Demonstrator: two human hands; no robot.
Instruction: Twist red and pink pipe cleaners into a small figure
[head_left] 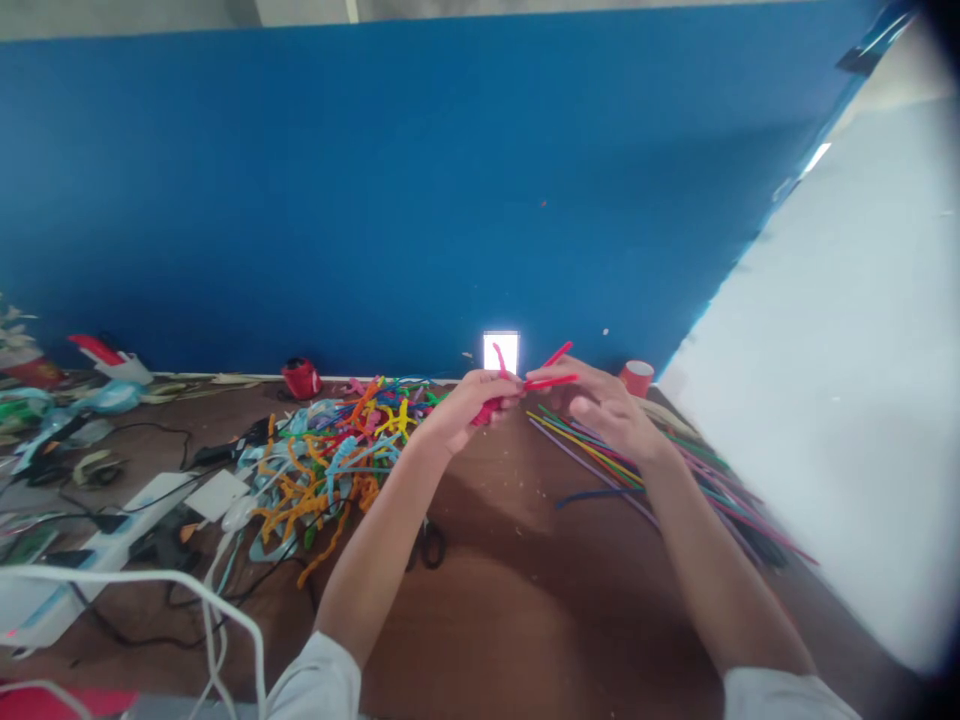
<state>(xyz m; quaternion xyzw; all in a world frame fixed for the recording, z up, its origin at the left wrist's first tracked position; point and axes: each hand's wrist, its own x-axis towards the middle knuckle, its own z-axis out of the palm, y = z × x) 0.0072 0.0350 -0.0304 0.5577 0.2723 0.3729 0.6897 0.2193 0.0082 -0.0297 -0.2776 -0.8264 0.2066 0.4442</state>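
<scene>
Red pipe cleaners [551,381] are pinched in my left hand [480,398], in the middle of the view above the table. Their ends stick out up and to the right, and a bunched red part shows below my left fingers. My right hand [604,400] is close on the right, its fingers stretched out behind the red ends and its thumb apart from them. Whether the right fingertips touch the red stems I cannot make out. Below my right hand lie straight pipe cleaners [592,455] in several colours.
A tangled heap of bent, coloured pipe cleaners [330,460] is left of my left arm. Black-handled scissors [431,545] lie beside that forearm. A white power strip [112,560] and cables are at left. A blue partition [420,200] rises behind a bright white square [501,350].
</scene>
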